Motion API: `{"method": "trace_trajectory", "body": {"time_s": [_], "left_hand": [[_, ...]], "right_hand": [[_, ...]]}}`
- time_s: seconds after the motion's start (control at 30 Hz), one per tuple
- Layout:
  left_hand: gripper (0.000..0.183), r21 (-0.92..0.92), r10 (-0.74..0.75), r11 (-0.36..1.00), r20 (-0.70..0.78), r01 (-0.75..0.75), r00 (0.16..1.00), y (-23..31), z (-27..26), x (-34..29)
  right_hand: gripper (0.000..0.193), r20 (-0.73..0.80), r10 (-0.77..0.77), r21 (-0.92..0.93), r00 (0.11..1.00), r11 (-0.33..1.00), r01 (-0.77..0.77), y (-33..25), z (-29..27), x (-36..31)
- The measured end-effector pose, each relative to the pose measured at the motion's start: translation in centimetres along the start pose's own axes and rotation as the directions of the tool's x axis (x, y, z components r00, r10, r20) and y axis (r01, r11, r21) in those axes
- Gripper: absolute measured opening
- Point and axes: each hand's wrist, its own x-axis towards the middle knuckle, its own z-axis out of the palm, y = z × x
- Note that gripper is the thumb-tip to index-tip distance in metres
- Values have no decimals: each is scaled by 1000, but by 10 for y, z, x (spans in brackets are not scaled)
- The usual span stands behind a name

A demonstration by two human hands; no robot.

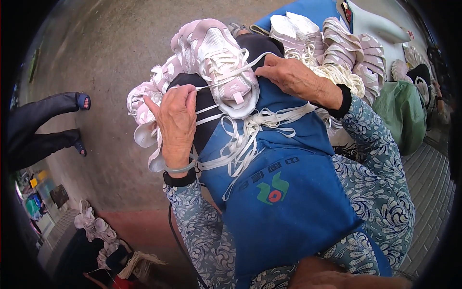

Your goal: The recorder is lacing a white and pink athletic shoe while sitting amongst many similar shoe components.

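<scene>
From far away I see what looks like a simple shoe workshop, since stacked pale-pink shoe uppers (340, 41) and bundled cream laces (344, 79) surround bare concrete floor (120, 159) and grey brick-like paving (429, 188)

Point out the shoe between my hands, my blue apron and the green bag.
Shoe (223, 65), head view: on its laced upper.
Blue apron (293, 224), head view: on its plain lower front.
Green bag (400, 115), head view: on the middle of its side.
</scene>
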Motion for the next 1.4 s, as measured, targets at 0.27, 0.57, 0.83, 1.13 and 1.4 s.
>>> {"method": "trace_trajectory", "body": {"time_s": [0.27, 0.57, 0.83, 1.13, 1.4], "left_hand": [[7, -142, 10, 990, 28, -6, 1000, -5, 18, 0], [20, -324, -127, 928, 187, 183, 974, -13, 28, 6], [22, -395, -148, 880, 298, 263, 943, -19, 31, 11], [21, -352, -138, 902, 310, 248, 941, -14, 24, 13], [21, -304, -160, 921, 273, 243, 949, -13, 24, 13]], "right_hand": [[17, -318, -97, -24, 943, 995, 94, 28, -3, 30], [12, -172, 44, 283, 984, 959, 6, 9, 7, 14], [11, -227, -18, 176, 974, 983, 59, 7, 9, 15], [11, -162, 20, 215, 987, 976, 15, 2, 6, 12], [11, -156, 35, 204, 987, 979, -2, 0, 8, 12]]}}
